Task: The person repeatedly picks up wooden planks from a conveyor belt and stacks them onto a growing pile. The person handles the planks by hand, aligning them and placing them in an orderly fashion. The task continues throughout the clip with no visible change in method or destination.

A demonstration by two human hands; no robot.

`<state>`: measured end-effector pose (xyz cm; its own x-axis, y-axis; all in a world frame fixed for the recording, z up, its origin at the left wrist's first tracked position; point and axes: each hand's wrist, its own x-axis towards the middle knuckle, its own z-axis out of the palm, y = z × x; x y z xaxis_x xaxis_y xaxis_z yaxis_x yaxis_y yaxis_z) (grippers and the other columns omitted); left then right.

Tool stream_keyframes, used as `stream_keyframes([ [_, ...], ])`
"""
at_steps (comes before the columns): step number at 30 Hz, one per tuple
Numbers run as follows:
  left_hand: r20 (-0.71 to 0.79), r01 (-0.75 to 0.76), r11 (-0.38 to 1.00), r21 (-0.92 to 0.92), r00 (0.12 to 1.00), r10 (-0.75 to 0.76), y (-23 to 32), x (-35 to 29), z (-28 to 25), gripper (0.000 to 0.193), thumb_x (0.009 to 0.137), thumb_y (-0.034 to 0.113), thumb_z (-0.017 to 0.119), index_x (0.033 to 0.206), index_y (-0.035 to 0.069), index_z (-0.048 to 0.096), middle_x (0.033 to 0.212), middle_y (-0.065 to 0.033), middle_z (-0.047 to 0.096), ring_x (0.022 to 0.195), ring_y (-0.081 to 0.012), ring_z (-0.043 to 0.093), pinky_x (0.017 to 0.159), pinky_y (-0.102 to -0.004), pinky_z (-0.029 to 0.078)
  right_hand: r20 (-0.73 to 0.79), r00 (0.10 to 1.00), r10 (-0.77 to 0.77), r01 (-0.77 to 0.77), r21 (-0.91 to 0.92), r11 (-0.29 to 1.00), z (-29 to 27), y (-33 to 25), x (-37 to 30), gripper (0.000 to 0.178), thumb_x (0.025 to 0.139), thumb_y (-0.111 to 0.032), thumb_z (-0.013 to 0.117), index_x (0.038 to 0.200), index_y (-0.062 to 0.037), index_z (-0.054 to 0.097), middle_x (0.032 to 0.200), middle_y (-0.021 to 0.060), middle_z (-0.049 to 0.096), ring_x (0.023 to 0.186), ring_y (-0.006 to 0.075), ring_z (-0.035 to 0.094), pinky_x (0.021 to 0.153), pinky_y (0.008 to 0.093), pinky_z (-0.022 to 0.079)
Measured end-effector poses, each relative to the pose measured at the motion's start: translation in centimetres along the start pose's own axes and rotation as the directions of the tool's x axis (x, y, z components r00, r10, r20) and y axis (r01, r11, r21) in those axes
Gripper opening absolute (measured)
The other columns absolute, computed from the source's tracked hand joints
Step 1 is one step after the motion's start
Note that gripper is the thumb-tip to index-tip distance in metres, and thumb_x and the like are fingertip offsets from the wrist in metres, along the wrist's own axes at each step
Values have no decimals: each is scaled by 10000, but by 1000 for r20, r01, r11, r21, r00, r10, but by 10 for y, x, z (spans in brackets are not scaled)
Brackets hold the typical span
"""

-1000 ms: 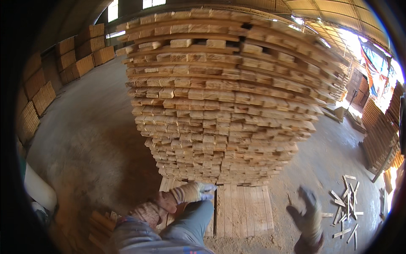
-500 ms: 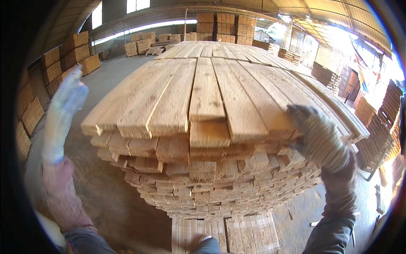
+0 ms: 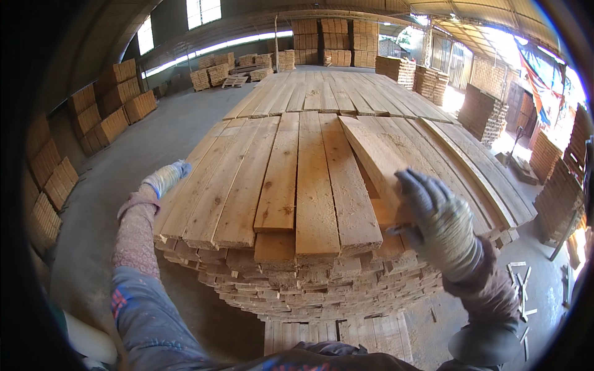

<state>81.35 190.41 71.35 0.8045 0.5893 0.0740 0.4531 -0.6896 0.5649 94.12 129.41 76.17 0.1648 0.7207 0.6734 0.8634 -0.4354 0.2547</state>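
Observation:
My right hand (image 3: 436,216), in a grey and cream work glove, grips the near end of a wooden board (image 3: 374,154). That board's near end is raised and tilted above the stack's top layer, leaving a gap on its left. My left hand (image 3: 166,178), gloved in cream with bluish fingertips, is at the left edge of the stack, its fingers extended against the outermost board (image 3: 189,179); the palm side is hidden. Between my hands several sawn boards (image 3: 278,179) lie side by side, their near ends uneven.
Below are many layers of board ends (image 3: 322,290) above a wooden slatted platform (image 3: 371,337). A second section of boards (image 3: 334,93) continues behind. Lumber stacks (image 3: 111,99) stand along the left wall, others (image 3: 482,114) at right. Wood scraps (image 3: 523,290) lie on the floor.
My left hand has come down and right to the stack's edge. My right hand now holds up a board's end, tilted out of the layer. The view has shifted.

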Motion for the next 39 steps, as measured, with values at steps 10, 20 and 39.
stream_keyframes([
  [10, -190, -76, 929, -362, 982, 6, 76, -20, -64, 898, 876, 565, 738, 1526, 24, 435, 1344, -193, 631, 1145, -288, 628, 986, -354, 527, 270, 958, 102, -114, 31, 993, -8, -25, -4, 835, 842, -386, 809, 1500, -23, 446, 1476, 248, 491, 1191, 402, 643, 977, 427, 587],
  [20, 338, 132, 962, -239, 940, -45, 72, 9, -20, 753, 890, 641, 688, 1356, 52, 636, 1373, -171, 631, 1239, -261, 598, 1074, -375, 455, 761, 483, 433, -838, 260, 479, 122, 66, 117, 406, 972, -396, 649, 1150, -38, 719, 1027, 81, 722, 891, 176, 649, 781, 357, 531],
  [39, 363, 117, 667, -736, 899, 243, 89, -2, 17, 874, 786, 634, 791, 1350, 1, 576, 1151, -191, 669, 958, -232, 676, 797, -329, 597, 894, 431, 126, -795, 442, -416, 166, -5, 171, 576, 872, -410, 770, 1294, -42, 634, 1138, 132, 729, 923, 220, 724, 883, 344, 596],
])
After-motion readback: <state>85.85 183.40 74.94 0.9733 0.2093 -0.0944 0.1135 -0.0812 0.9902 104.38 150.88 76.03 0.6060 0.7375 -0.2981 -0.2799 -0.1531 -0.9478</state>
